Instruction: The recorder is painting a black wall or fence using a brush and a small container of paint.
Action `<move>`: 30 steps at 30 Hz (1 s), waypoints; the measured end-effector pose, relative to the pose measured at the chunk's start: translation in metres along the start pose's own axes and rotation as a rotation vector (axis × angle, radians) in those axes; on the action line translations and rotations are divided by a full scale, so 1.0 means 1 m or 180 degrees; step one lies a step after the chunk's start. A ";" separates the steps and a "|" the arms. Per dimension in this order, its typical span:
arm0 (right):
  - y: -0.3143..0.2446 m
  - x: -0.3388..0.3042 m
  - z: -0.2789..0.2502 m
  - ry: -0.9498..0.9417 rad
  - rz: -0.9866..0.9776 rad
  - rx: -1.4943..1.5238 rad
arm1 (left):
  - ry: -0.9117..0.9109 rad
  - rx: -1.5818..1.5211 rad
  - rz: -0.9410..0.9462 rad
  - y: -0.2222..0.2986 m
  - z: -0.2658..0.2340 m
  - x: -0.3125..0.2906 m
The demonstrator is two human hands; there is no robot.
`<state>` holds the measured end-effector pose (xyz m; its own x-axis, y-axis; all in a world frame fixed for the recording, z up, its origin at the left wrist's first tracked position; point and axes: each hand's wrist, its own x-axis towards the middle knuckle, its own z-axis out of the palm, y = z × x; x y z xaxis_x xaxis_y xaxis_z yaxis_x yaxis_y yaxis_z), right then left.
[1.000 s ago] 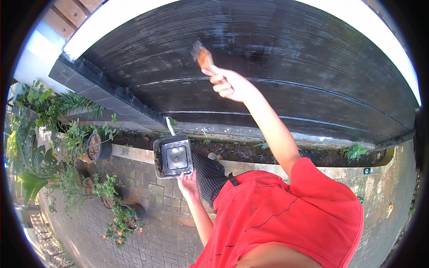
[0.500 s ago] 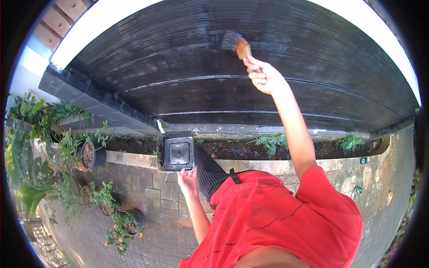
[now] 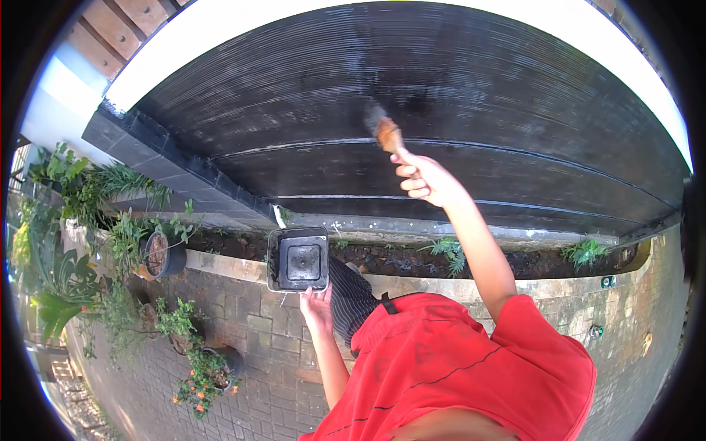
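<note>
In my right hand is a paintbrush, gripped by its wooden handle. Its dark bristles point up and left, blurred by motion, in front of the black wall. Fine horizontal ridges cover the upper part of this wall, and smoother black bands run below. My left hand holds a square black plastic tub by its near edge, low and to the left. The tub looks dark inside, with a greyish patch on its bottom; whether any paint lies in it, I cannot tell.
A narrow soil bed with small ferns runs along the wall's foot behind a low kerb. Potted plants stand on the left paving. A dark tiled ledge borders the wall. Two small green-topped items are at right.
My right hand has moved the paintbrush lower on the wall. The whole view has shifted slightly, and the tub stays in my left hand.
</note>
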<state>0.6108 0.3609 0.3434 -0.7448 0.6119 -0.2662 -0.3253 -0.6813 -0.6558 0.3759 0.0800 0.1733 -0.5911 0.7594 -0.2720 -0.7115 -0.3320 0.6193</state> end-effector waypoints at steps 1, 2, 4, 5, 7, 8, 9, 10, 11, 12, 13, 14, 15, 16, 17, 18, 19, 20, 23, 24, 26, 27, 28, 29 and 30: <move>0.006 0.012 0.008 -0.0172 0.0105 -0.0041 | 0.0010 0.0007 0.0010 0.002 -0.002 -0.003; 0.009 0.027 0.015 -0.0392 0.0297 -0.0221 | 0.0074 0.0012 0.0028 0.003 -0.004 -0.007; 0.016 0.057 0.044 -0.0674 0.0662 -0.0221 | 0.0184 0.0043 0.0089 0.009 -0.008 -0.016; 0.020 0.076 0.053 -0.0862 0.0831 -0.0029 | 0.0218 0.0043 0.0123 0.013 -0.010 -0.021; 0.020 0.119 0.065 -0.1205 0.1046 0.0417 | 0.0358 0.0092 0.0265 0.017 -0.011 -0.029; 0.018 0.136 0.076 -0.1125 0.0856 0.0367 | 0.0427 0.0165 0.0326 0.021 -0.003 -0.035; 0.014 0.151 0.086 -0.0857 0.0546 0.0126 | 0.0476 0.0168 0.0354 0.022 -0.007 -0.039; 0.004 0.163 0.093 -0.0694 0.0215 -0.0063 | 0.0543 0.0104 0.0392 0.024 -0.012 -0.041; -0.003 0.171 0.103 -0.0468 -0.0032 -0.0039 | 0.0637 0.0045 0.0440 0.026 -0.021 -0.047; -0.013 0.176 0.105 -0.0468 -0.0034 0.0121 | 0.0707 -0.0015 0.0468 0.028 -0.024 -0.050; -0.023 0.175 0.102 -0.0575 0.0136 0.0354 | 0.0725 0.0007 0.0468 0.030 -0.027 -0.052; -0.021 0.172 0.094 -0.0599 0.0055 0.0423 | 0.0767 -0.0022 0.0471 0.031 -0.030 -0.055; -0.019 0.166 0.085 -0.0627 -0.0023 0.0487 | 0.0810 -0.0056 0.0478 0.033 -0.033 -0.058; -0.017 0.158 0.071 -0.0559 -0.0158 0.0398 | 0.0803 -0.0065 0.0488 0.035 -0.034 -0.056; -0.016 0.146 0.054 -0.0486 -0.0302 0.0307 | 0.0811 -0.0060 0.0488 0.038 -0.035 -0.054; -0.017 0.131 0.039 -0.0398 -0.0372 0.0316 | 0.0758 -0.0097 0.0513 0.039 -0.033 -0.051; -0.019 0.116 0.024 -0.0307 -0.0450 0.0318 | 0.0696 -0.0139 0.0534 0.040 -0.031 -0.047; -0.021 0.103 0.010 -0.0271 -0.0452 0.0370 | 0.0687 -0.0118 0.0548 0.043 -0.029 -0.044; -0.025 0.061 -0.020 0.0026 -0.0575 0.0207 | 0.0603 -0.0091 0.0491 0.046 -0.023 -0.033; -0.024 0.047 -0.025 0.0306 -0.0621 0.0005 | 0.0559 -0.0099 0.0484 0.046 -0.021 -0.029; -0.018 0.020 -0.030 0.0874 -0.0685 -0.0609 | 0.0490 -0.0111 0.0438 0.043 -0.021 -0.022; -0.014 0.010 -0.033 0.1181 -0.0744 -0.0983 | 0.0409 -0.0119 0.0403 0.040 -0.020 -0.020; -0.009 0.005 -0.032 0.1180 -0.0727 -0.1000 | 0.0342 -0.0223 0.0379 0.037 -0.021 -0.019; -0.003 0.002 -0.030 0.1323 -0.0730 -0.1629 | 0.0367 -0.0242 0.0389 0.034 -0.022 -0.019; 0.002 0.001 -0.029 0.1466 -0.0741 -0.2256 | 0.0440 -0.0172 0.0315 0.031 -0.018 -0.019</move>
<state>0.6266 0.3718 0.3217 -0.3456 0.9099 -0.2294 0.1128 -0.2024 -0.9728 0.3582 0.0454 0.1839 -0.7033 0.6385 -0.3126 -0.6643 -0.4337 0.6088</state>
